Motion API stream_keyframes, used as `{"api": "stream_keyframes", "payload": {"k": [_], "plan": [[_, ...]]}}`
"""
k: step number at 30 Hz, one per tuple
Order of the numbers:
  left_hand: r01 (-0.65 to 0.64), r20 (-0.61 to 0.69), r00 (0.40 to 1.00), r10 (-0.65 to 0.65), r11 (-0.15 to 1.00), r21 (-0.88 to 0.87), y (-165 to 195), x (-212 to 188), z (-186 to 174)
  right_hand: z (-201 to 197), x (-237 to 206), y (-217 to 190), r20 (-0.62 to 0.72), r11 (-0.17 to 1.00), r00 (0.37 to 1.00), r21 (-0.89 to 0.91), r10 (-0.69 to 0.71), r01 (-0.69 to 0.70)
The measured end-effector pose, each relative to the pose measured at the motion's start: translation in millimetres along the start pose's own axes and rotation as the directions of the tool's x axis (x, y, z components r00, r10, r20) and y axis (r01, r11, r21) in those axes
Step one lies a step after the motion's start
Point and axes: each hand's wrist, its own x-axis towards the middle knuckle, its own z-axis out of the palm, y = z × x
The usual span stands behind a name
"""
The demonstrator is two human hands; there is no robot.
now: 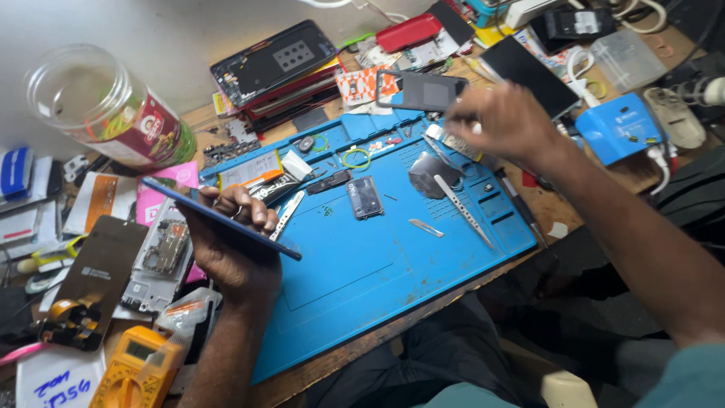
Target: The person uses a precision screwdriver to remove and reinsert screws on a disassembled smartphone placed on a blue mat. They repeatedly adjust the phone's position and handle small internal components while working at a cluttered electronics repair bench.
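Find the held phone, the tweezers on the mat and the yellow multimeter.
Phone (226, 219): head view, on its thin edge, gripped in the left hand.
Tweezers (462, 209): head view, mid-shaft, lying on the blue mat.
Multimeter (136, 370): head view, on its yellow body.

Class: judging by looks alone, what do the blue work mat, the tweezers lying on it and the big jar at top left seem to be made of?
Blue work mat: probably silicone or rubber; matte, moulded compartments along its edge.
Tweezers: metal, likely steel; thin, silvery, shiny.
Jar: clear plastic, probably; see-through wall, soft glare.
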Motion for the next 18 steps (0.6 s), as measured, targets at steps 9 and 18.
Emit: {"api": "stream_keyframes", "payload": {"k": [9,18], "plan": [[0.017,0.036,0.999,-0.018,1.000,0.002,-6,-4,2,-7,-26,-65,0.208,0.990,0.968,-0.018,0.137,-0.137],[0.001,-0.047,0.999,0.000,0.999,0.035,-10,-3,6,16,-45,-33,0.176,0.979,0.973,0.109,0.152,-0.173]]}}
